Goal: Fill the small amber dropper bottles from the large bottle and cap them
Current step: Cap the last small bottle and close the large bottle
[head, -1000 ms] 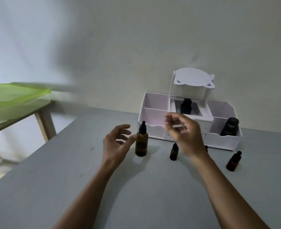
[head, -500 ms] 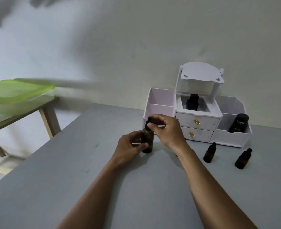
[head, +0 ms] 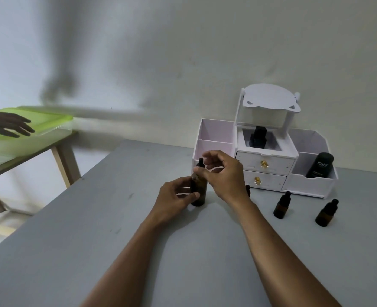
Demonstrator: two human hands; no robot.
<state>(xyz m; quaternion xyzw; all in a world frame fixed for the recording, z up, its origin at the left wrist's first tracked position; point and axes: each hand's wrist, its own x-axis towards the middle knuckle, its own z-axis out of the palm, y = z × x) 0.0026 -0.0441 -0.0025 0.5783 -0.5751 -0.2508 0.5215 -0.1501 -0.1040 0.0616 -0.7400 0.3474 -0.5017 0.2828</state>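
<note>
The large amber bottle (head: 199,193) stands upright on the grey table (head: 94,251), a little left of centre. My left hand (head: 174,201) wraps its body from the left. My right hand (head: 221,173) pinches the bottle's black dropper cap (head: 200,163) at the collar, between thumb and forefinger. Two small amber dropper bottles (head: 281,206) (head: 326,213) stand capped to the right. A third small bottle (head: 247,189) peeks out behind my right wrist.
A white desk organiser (head: 216,140) with two drawers stands against the wall, holding a black bottle (head: 258,137) and a black Kahf container (head: 320,165). At left, another person's hand (head: 8,126) rests on a green lidded box (head: 50,122) on a wooden side table.
My right hand has shifted from the cap's bulb down to its collar. My left hand keeps its hold on the bottle. Another person's hand has come in at the far left.
</note>
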